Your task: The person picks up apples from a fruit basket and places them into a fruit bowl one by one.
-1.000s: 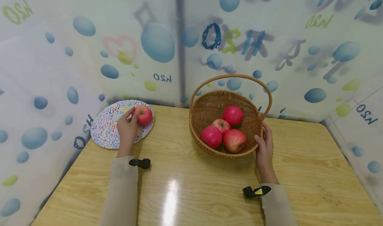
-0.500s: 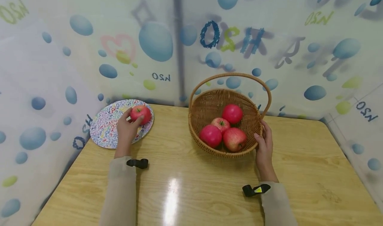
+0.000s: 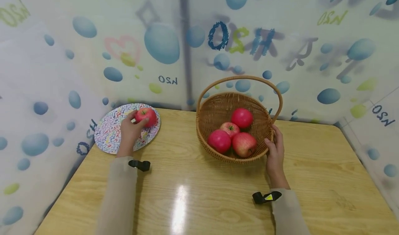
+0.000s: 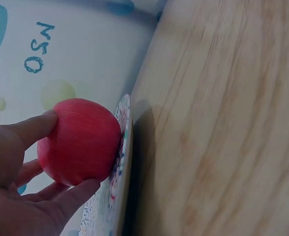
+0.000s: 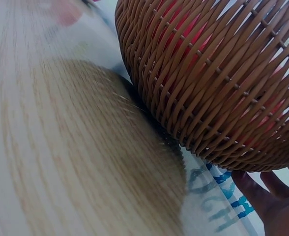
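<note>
Apple [image 3: 149,116] | left hand [image 3: 130,130] curled round it | plate [image 3: 107,136] beneath | right hand [image 3: 275,152] holds basket [image 3: 218,108]

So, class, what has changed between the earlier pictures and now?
The left hand has moved slightly left, its thumb now round the near side of the apple, which shifted a little left too. The plate, the basket, its four apples and the right hand holding it stayed as they were.
</note>
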